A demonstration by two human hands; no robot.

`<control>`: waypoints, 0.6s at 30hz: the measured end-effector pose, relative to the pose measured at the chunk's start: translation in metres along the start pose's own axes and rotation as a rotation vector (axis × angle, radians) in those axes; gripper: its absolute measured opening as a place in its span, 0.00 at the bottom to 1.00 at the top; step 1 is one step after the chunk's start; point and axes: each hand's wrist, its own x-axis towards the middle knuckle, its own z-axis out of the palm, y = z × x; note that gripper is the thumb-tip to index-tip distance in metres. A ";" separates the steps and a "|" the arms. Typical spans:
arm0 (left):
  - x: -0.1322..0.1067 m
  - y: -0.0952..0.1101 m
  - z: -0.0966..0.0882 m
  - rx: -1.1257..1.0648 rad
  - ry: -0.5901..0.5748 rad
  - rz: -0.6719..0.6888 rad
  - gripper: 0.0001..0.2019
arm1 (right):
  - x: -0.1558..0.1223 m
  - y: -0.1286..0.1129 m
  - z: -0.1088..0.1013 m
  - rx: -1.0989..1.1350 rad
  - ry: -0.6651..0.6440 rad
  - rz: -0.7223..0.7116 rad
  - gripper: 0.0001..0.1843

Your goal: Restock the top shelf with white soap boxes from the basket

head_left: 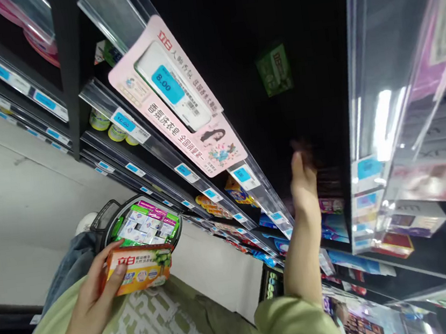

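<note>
Holding a soap box (141, 268) close to our chest, we clamp our left hand (94, 294) on its end, thumb on top and fingers wrapped beneath, just beside a basket (106, 216) of packets. Farther out, our right hand (304, 187) reaches into a dark shelf (320, 95) past the pink sign (174, 97). Its fingers are blurred in shadow, so we cannot tell whether they are spread or closed.

right hand (304, 184) blurred, half in shadow

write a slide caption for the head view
Left hand holds an orange-and-green cardboard box while the right hand reaches into a dark shop shelf.
</note>
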 end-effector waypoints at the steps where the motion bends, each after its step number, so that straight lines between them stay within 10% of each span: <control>1: -0.003 -0.001 0.003 0.006 -0.019 -0.003 0.29 | -0.022 0.000 -0.001 0.009 0.006 -0.027 0.24; 10: -0.046 -0.026 0.033 0.120 -0.154 0.051 0.35 | -0.192 0.006 0.012 0.250 -0.106 -0.544 0.17; 18: -0.092 -0.043 0.055 0.330 -0.077 0.249 0.33 | -0.295 -0.012 0.062 0.290 -0.766 -0.205 0.38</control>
